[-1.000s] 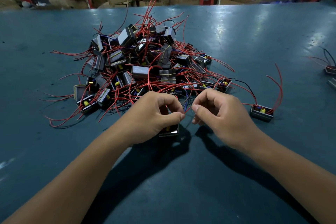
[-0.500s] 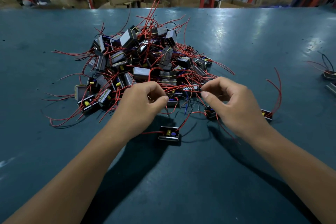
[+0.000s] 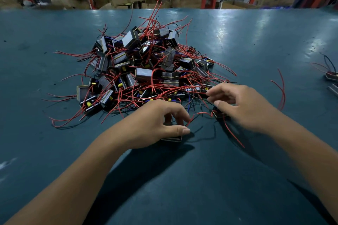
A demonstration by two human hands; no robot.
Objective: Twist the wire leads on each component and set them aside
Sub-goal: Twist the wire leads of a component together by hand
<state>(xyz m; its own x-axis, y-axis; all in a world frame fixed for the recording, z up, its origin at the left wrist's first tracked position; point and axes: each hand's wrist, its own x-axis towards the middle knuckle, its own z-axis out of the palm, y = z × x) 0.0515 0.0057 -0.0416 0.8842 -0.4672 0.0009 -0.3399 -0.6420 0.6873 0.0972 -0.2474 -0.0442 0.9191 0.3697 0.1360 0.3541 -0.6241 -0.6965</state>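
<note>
The left hand (image 3: 151, 124) has dropped onto the component (image 3: 172, 138) it released a moment ago, fingers (image 3: 180, 130) curled over it on the worktop (image 3: 182, 179) — the right hand (image 3: 245, 107), fingers loosely apart, has reached into the pile (image 3: 146, 71) just beyond — likely fetching leads.

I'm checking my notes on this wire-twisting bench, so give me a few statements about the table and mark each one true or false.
1. The pile of components has mostly red leads. True.
2. The left hand covers a component lying on the table. True.
3. The right hand is raised high above the pile. False: it sits low by the pile's near right edge.
4. The tabletop is bare wood. False: it is dark teal.
5. A few components lie apart at the far right edge. True.
</note>
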